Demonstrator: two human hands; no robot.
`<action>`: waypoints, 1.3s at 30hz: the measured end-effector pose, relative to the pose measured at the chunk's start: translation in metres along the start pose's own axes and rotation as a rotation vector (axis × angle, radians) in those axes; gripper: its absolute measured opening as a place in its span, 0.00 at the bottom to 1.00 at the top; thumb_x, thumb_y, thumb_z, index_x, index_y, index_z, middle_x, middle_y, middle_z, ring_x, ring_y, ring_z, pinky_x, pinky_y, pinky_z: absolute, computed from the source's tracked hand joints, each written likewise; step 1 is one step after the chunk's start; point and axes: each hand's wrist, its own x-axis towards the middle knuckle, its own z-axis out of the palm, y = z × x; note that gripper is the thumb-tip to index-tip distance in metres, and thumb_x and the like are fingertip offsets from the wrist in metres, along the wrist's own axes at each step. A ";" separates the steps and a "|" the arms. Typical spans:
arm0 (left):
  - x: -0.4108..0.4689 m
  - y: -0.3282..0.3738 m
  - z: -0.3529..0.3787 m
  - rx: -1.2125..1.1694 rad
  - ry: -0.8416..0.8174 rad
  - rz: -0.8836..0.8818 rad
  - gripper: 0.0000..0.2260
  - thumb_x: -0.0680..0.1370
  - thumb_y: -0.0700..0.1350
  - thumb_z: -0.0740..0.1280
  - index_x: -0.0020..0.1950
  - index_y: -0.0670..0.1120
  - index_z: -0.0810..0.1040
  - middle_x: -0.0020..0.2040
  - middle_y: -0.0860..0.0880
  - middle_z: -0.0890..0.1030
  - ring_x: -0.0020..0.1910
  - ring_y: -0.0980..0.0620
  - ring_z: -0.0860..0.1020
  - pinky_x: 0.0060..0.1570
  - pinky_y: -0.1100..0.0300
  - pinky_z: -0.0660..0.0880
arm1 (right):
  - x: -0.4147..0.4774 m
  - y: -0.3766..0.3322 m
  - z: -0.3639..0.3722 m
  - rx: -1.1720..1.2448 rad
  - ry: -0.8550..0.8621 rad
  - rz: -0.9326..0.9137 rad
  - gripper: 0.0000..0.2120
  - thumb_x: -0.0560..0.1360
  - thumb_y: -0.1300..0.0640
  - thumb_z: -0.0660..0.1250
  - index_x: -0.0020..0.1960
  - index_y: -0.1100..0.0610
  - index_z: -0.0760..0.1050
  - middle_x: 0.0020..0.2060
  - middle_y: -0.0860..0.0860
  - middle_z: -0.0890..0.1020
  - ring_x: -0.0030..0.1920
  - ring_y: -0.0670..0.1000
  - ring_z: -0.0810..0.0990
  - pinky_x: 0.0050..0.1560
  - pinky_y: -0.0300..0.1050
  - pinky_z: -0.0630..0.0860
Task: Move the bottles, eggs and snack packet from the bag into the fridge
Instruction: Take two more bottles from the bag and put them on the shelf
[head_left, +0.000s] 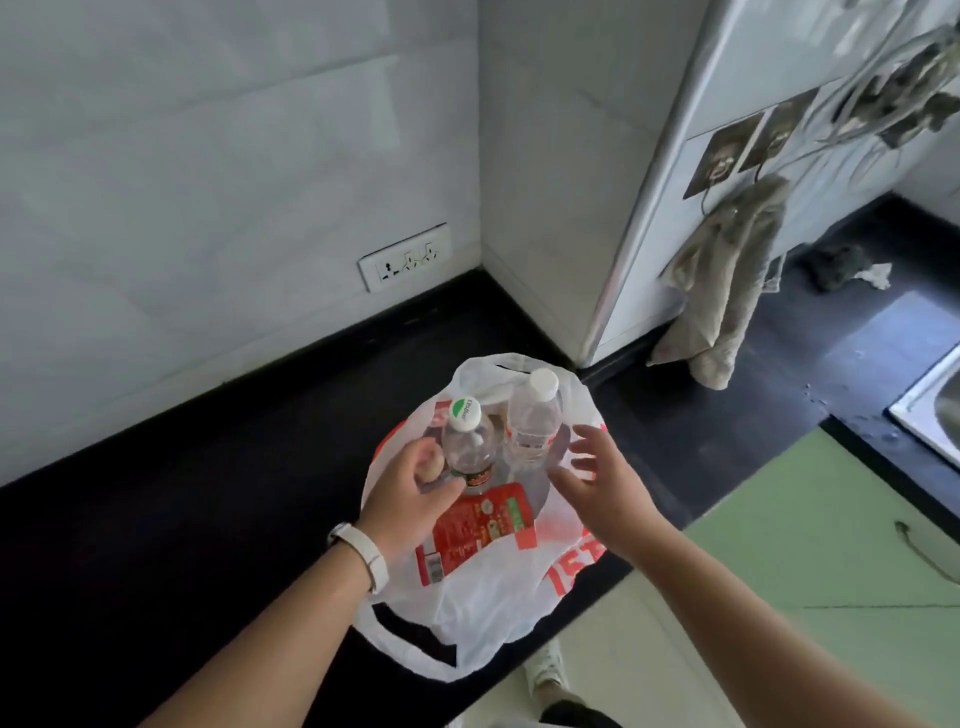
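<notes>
A white plastic bag (519, 597) with red print lies open on the black counter. Two clear bottles stand in it: one with a green-and-white cap (467, 441) on the left, one with a plain white cap (532, 421) on the right. A red snack packet (470, 525) lies flat in front of them. My left hand (410, 493) is inside the bag beside the left bottle, curled around a pale egg (431, 460). My right hand (597, 478) hovers just right of the white-capped bottle, fingers spread and holding nothing. The fridge (727, 130) stands to the back right, door closed.
The black counter (208, 519) runs along a white tiled wall with a socket strip (405, 257). A beige towel (727, 291) hangs on the fridge front below photos. A steel sink (935, 410) sits at far right. A pale green floor shows below.
</notes>
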 end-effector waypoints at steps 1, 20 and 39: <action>0.003 0.001 0.004 -0.012 0.005 -0.012 0.17 0.73 0.50 0.74 0.57 0.62 0.72 0.59 0.58 0.78 0.58 0.61 0.77 0.64 0.52 0.75 | 0.007 0.004 0.001 0.029 -0.018 -0.006 0.28 0.74 0.41 0.69 0.70 0.44 0.65 0.61 0.43 0.75 0.60 0.47 0.76 0.57 0.48 0.80; 0.024 0.015 0.057 0.005 0.270 -0.171 0.34 0.69 0.51 0.79 0.71 0.56 0.67 0.65 0.57 0.76 0.65 0.57 0.74 0.64 0.55 0.73 | 0.089 0.021 0.011 0.033 -0.268 -0.162 0.27 0.70 0.42 0.74 0.62 0.34 0.62 0.60 0.40 0.76 0.60 0.47 0.79 0.55 0.54 0.82; -0.029 0.047 0.035 -0.425 0.411 -0.081 0.27 0.71 0.41 0.78 0.67 0.53 0.73 0.60 0.52 0.81 0.60 0.53 0.80 0.55 0.57 0.80 | 0.078 0.000 -0.008 0.089 -0.389 -0.430 0.28 0.69 0.45 0.76 0.61 0.36 0.64 0.58 0.35 0.75 0.57 0.39 0.77 0.59 0.41 0.77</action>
